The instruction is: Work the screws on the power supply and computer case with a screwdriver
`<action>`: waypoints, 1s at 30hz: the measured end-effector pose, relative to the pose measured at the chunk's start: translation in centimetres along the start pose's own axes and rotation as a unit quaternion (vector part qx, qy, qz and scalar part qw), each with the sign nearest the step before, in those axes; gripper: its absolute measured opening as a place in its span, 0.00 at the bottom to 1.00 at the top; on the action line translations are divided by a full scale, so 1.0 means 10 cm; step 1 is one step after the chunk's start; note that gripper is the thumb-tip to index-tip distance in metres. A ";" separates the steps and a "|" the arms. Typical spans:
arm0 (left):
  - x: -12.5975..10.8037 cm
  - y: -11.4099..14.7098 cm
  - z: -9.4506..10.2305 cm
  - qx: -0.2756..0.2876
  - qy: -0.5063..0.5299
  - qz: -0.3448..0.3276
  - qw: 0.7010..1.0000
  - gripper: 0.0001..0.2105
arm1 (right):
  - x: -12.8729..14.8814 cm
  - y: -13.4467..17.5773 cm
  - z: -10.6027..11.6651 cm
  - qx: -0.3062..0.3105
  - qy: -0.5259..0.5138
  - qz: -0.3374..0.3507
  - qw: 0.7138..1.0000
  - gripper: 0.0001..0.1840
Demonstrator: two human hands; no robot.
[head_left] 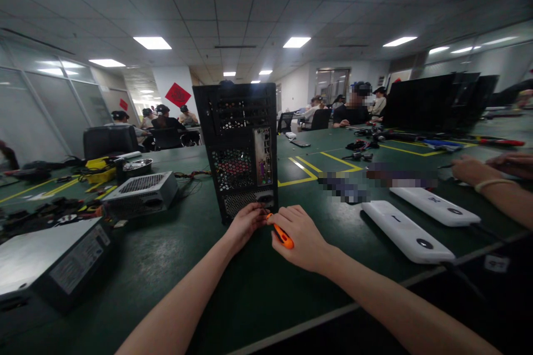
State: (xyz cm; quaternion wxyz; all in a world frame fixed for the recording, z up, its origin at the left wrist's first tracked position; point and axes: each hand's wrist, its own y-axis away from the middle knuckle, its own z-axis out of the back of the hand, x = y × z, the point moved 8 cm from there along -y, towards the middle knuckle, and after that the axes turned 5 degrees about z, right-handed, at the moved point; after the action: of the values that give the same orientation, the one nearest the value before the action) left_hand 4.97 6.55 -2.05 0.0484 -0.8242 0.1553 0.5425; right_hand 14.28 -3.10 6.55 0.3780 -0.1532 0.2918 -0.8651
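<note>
A black computer tower case (244, 150) stands upright on the green table, its back panel facing me. My right hand (300, 236) is closed around a screwdriver with an orange and black handle (285, 237). The tool points toward the lower back of the case, near the power socket. My left hand (249, 226) is at the lower edge of that panel, its fingertips pinched together close to the screwdriver's front end. What those fingertips hold, if anything, is too small to make out. The screwdriver's tip is hidden by my fingers.
Two loose power supply units, one grey (141, 194) and one larger (54, 260), lie at left. Two white power banks (406, 233) lie at right. Another person's hands (478, 169) work at far right. Black monitors (437, 102) stand behind.
</note>
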 end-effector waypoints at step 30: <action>0.03 -0.04 0.01 0.011 -0.011 -0.001 1.000 0.08 | -0.01 0.00 -0.01 0.005 0.000 0.007 1.000 0.05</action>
State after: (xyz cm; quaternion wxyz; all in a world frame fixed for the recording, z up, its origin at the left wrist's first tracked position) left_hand 5.11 6.88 -2.43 0.0593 -0.8175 0.1601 0.5501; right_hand 14.33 -2.98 6.42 0.3843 -0.1494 0.2888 -0.8640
